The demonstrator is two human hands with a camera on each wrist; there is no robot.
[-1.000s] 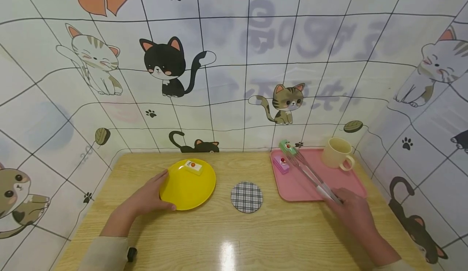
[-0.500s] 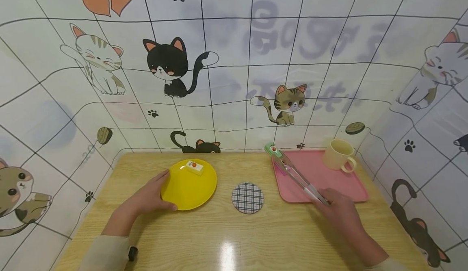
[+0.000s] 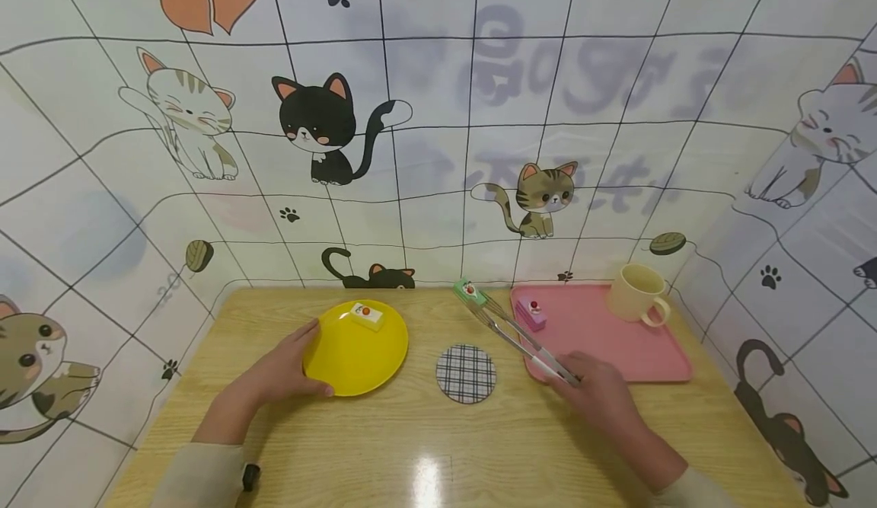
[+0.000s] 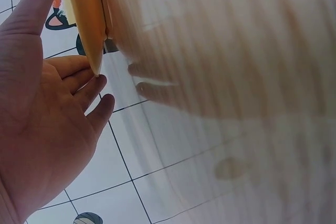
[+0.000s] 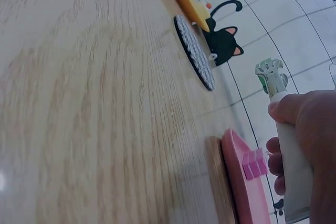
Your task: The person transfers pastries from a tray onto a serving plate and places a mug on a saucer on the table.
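My left hand (image 3: 282,367) holds the left rim of a yellow plate (image 3: 356,359), thumb at the front and fingers farther back. On the plate lies a small white toy cake slice (image 3: 367,316) with an orange dot on top. In the left wrist view, the fingers (image 4: 94,109) lie against the plate's edge. My right hand (image 3: 599,401) grips metal tongs (image 3: 530,346) with pale handles. Their tips pinch a green toy cake slice (image 3: 470,292), above the table between plate and tray. A purple toy cake slice (image 3: 530,313) sits on the pink tray (image 3: 610,348).
A round checked coaster (image 3: 467,373) lies between the plate and the tray. At the tray's back right corner stands a cream mug (image 3: 639,295), its handle towards the front right. A cat-patterned covering (image 3: 425,150) rises behind the wooden table (image 3: 384,447).
My right hand has moved left with the tongs, carrying the green cake slice from over the tray to left of it. The left hand stays at the plate. The head view has shifted slightly.
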